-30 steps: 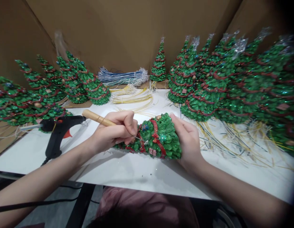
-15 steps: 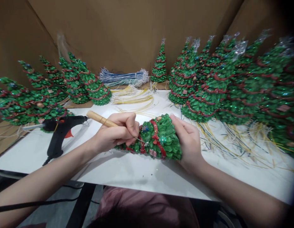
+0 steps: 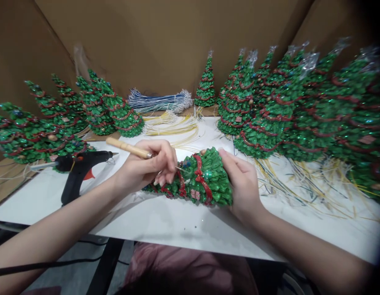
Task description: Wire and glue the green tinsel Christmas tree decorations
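Note:
A green Christmas tree figurine point(image 3: 219, 176) with red garlands and small painted gifts lies on its side over the white table. My right hand point(image 3: 243, 184) grips its wide base end. In my left hand point(image 3: 153, 162) is a wooden-handled awl point(image 3: 128, 147), held like a pen, its handle pointing up and left. The awl's thin metal tip reaches the tree's side near a blue ornament; whether it touches, I cannot tell. The narrow top of the tree is partly hidden behind my left hand.
A black glue gun point(image 3: 77, 172) lies at the left. Finished-looking trees stand in groups at the left point(image 3: 99, 106) and right point(image 3: 269, 110). Bundles of blue-white wires point(image 3: 159, 100) and yellow wires point(image 3: 171, 125) lie at the back; loose wires point(image 3: 300, 188) spread on the right.
My left hand has lifted slightly and moved left, its fingers loosening around the awl, whose tip has shifted up on the tree. My right hand stays on the base.

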A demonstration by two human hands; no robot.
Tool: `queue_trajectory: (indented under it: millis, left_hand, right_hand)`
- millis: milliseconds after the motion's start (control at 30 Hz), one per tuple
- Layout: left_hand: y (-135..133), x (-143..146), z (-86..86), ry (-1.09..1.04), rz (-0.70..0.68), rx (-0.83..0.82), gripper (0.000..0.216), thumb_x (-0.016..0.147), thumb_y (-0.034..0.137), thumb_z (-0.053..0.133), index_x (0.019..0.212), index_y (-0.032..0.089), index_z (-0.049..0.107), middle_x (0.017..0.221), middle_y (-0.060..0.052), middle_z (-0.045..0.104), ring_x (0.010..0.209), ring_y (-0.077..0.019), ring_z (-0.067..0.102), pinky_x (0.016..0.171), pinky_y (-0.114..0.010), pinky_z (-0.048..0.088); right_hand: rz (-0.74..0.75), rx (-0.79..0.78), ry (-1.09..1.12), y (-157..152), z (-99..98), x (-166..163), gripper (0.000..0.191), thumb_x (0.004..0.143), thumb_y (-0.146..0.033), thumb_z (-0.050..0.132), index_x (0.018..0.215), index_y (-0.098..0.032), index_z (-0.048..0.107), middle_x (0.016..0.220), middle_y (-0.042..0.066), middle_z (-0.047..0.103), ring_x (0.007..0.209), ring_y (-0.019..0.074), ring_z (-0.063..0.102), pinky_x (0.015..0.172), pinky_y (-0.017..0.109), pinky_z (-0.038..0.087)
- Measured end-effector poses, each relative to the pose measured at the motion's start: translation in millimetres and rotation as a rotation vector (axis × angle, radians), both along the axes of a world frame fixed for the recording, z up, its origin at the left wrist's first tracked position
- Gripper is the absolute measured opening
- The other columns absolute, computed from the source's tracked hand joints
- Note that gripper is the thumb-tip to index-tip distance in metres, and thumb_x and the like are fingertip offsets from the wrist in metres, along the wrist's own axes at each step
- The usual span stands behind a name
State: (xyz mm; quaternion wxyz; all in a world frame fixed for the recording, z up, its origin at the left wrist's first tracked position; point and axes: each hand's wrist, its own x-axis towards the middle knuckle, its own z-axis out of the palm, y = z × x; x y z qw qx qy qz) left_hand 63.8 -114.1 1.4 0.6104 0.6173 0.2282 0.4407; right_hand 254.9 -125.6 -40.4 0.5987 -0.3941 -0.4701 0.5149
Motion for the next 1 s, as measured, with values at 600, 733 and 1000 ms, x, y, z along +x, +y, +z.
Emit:
queue_trajectory:
  millis: [600, 733, 1000]
  left_hand:
    - [-27.5, 0.7, 12.0, 0.750, 0.354, 1.210, 0.018, 0.076, 0.025, 0.069, 0.078, 0.015, 0.054, 0.079, -0.006, 0.064, 0.073, -0.0145, 0.053, 0.067, -0.027, 0.043]
    - [-25.5, 0.6, 12.5, 0.890, 0.376, 1.302, 0.010, 0.078, 0.017, 0.066, 0.085, 0.014, 0.059, 0.078, -0.006, 0.062, 0.072, -0.0152, 0.052, 0.065, -0.028, 0.042]
    - [-27.9, 1.3, 16.1, 1.076, 0.416, 1.450, 0.005, 0.079, 0.014, 0.060, 0.084, 0.016, 0.063, 0.071, -0.004, 0.061, 0.066, -0.0161, 0.047, 0.059, -0.029, 0.036]
  right_hand:
    - [0.006, -0.048, 0.081, 5.7, -4.6, -0.9, 0.042, 0.080, -0.041, 0.060, 0.050, -0.019, 0.042, 0.051, -0.004, 0.036, 0.048, 0.0091, 0.035, 0.049, 0.024, 0.030]
    - [0.016, -0.044, 0.069, 5.7, -4.1, -0.3, 0.042, 0.079, -0.042, 0.060, 0.050, -0.019, 0.042, 0.051, -0.004, 0.036, 0.049, 0.0098, 0.034, 0.050, 0.025, 0.030]
    - [0.034, -0.026, 0.081, 4.9, -5.8, -0.4, 0.041, 0.082, -0.042, 0.058, 0.052, -0.018, 0.045, 0.052, -0.004, 0.035, 0.052, 0.0096, 0.033, 0.050, 0.024, 0.028]
